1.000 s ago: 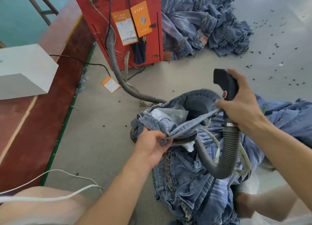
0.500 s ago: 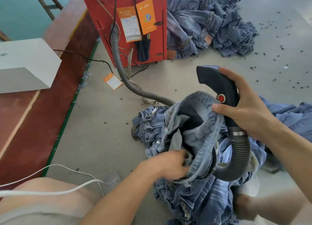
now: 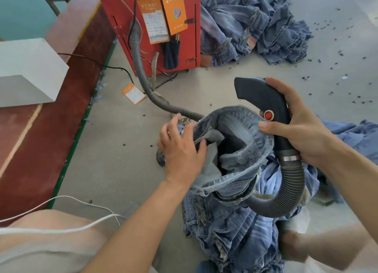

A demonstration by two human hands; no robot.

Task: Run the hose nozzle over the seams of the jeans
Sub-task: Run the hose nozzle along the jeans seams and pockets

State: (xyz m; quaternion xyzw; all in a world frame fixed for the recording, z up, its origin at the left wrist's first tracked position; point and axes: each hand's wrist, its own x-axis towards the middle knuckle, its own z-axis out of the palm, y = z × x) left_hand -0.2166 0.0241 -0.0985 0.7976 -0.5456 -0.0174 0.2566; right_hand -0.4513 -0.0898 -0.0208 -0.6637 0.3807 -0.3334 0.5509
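Note:
A pair of blue jeans (image 3: 235, 221) is bunched on the floor in front of me, its waistband (image 3: 257, 135) held open like a ring. My right hand (image 3: 302, 129) grips the dark hose nozzle (image 3: 263, 96) with its red button, the thumb pinching the waistband's right edge against it. The nozzle's mouth points left, above the waistband and clear of the cloth. My left hand (image 3: 182, 148) lies on the left edge of the waistband over a pale pocket lining (image 3: 208, 164), fingers spread. The grey ribbed hose (image 3: 286, 191) loops down under my right wrist.
The hose (image 3: 143, 72) runs back to a red machine (image 3: 155, 23) with orange tags. A heap of jeans (image 3: 255, 23) lies behind it at the right. A white box (image 3: 28, 68) sits on a red-brown platform at left. A white cable (image 3: 61, 227) crosses my knee.
My left hand came out of the waistband opening and moved up to its left edge. The nozzle has lifted and tilted, its mouth now pointing left above the jeans.

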